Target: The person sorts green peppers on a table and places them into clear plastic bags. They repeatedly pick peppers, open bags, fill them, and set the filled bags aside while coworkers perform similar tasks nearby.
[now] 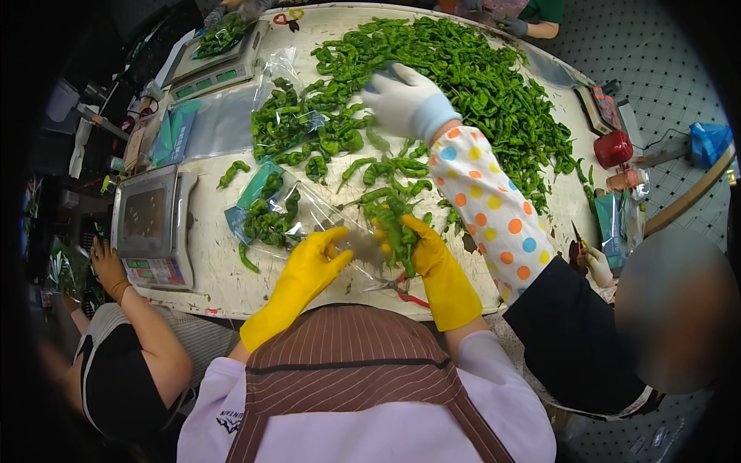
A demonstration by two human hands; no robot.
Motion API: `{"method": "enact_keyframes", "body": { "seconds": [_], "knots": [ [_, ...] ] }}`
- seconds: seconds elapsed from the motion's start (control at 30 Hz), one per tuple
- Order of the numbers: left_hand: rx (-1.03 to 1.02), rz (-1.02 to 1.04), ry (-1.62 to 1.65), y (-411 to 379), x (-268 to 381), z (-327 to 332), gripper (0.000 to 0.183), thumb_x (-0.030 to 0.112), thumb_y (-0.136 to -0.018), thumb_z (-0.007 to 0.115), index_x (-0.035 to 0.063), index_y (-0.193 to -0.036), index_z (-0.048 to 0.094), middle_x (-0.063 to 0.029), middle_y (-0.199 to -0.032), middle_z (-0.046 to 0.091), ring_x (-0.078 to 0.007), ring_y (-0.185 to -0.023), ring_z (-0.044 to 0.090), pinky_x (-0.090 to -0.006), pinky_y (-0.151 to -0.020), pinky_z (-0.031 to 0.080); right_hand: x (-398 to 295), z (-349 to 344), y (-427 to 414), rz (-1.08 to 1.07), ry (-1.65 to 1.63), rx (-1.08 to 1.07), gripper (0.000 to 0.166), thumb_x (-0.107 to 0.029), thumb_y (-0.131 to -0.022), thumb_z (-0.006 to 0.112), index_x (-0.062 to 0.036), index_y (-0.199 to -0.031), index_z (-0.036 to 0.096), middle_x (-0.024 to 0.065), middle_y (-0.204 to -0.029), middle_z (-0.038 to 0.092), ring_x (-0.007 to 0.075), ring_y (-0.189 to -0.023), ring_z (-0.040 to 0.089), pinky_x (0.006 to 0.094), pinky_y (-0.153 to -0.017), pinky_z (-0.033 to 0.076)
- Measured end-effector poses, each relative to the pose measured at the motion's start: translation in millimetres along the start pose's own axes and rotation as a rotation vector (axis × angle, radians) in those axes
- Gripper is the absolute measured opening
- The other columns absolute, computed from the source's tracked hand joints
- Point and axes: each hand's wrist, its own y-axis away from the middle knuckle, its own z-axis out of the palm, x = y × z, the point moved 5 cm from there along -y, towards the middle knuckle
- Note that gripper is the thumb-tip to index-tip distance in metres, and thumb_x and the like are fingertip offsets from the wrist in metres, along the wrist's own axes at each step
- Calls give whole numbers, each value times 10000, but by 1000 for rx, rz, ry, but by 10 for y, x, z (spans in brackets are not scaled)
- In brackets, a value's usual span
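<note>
My right hand (431, 249), in a yellow rubber glove, holds several green peppers (397, 231) between thumb and fingers. My left hand (315, 260), gloved the same way, is at the near side of a clear plastic bag with green peppers (269, 223) inside; its thumb and fingers are apart and nothing shows between them. Whether it touches the bag film, I cannot tell. Below the held peppers, red-handled scissors (405, 289) lie on the white table (324, 292). Loose peppers (399, 168) are scattered beyond my hands, in front of a large pepper heap (457, 75).
A co-worker's gloved hand (405, 101) and dotted sleeve (492, 208) reach across from the right. A digital scale (153, 226) stands left, with another co-worker's hand (109, 269) beside it. Another scale (214, 78) stands farther back. A filled pepper bag (281, 124) lies behind mine.
</note>
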Motion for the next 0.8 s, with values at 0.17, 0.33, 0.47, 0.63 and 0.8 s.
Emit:
{"method": "enact_keyframes", "body": {
  "seconds": [0.17, 0.33, 0.47, 0.63, 0.8],
  "knots": [
    [35, 111, -76, 2, 30, 65, 468, 189, -850, 715, 104, -1297, 607, -71, -829, 597, -212, -756, 590, -325, -716, 492, -689, 209, 755, 547, -1243, 205, 325, -280, -901, 647, -208, -1214, 599, 19, -1183, 569, 193, -1123, 542, 388, -999, 457],
    [31, 112, -82, -20, 2, 100, 466, 178, -848, 716, 91, -1292, 606, -78, -844, 593, -211, -753, 587, -320, -708, 489, -1984, 259, 1325, 616, -2806, 128, 444, -284, -894, 675, -187, -1306, 545, 37, -1211, 584, 204, -1096, 577, 385, -920, 510],
    [9, 58, -59, 8, 82, 57, 471, 184, -854, 719, 92, -1301, 601, -81, -927, 591, -185, -758, 581, -313, -703, 483, -2079, 289, 1374, 637, -3159, 166, 543, -287, -888, 697, -170, -1381, 502, 52, -1233, 597, 213, -1075, 605, 383, -857, 553],
    [-15, -37, 406, 38, 136, 150, 610, 278, -864, 753, 95, -1392, 509, -103, -1216, 550, -177, -988, 578, -322, -857, 473, -2102, 270, 1311, 1029, -3056, 485, 579, -193, -883, 728, -96, -1394, 474, 115, -1177, 625, 219, -957, 661, 333, -782, 574],
    [-200, -226, 978, -41, 414, 509, 846, 384, -862, 760, 79, -1504, 300, -153, -1395, 460, -254, -1285, 462, -369, -1072, 371, -2095, -68, 1255, 1163, -2070, 513, 708, -155, -876, 681, -69, -1487, 334, 188, -1425, 450, 300, -1265, 486, 376, -1069, 381]
  ]
}}
